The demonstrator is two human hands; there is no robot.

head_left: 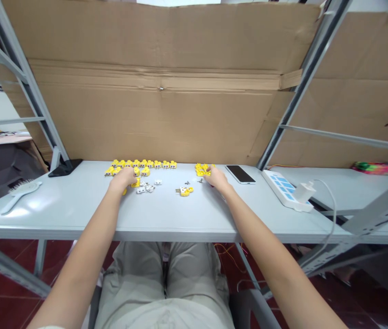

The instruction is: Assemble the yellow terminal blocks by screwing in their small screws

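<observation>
My left hand [124, 178] is at the left of the table with its fingers curled round a small yellow plastic piece [135, 183]. Just right of its fingertips lie several small white plastic inserts [141, 190]. Behind the hand stand rows of yellow and white plug-like pieces [143, 163]. My right hand [217, 177] reaches to the edge of a group of loose yellow pieces [201, 169]; its fingers are drawn together, and what they hold, if anything, is hidden. Small metal screws [187, 183] lie between the hands, near a yellow and white part with metal pins [183, 191].
A phone [241, 174] lies right of my right hand. Farther right is a white power strip [284, 189] with a charger [304, 192] and cable. A hairbrush [20, 194] rests at the left. Cardboard [166, 123] and metal posts stand behind the table.
</observation>
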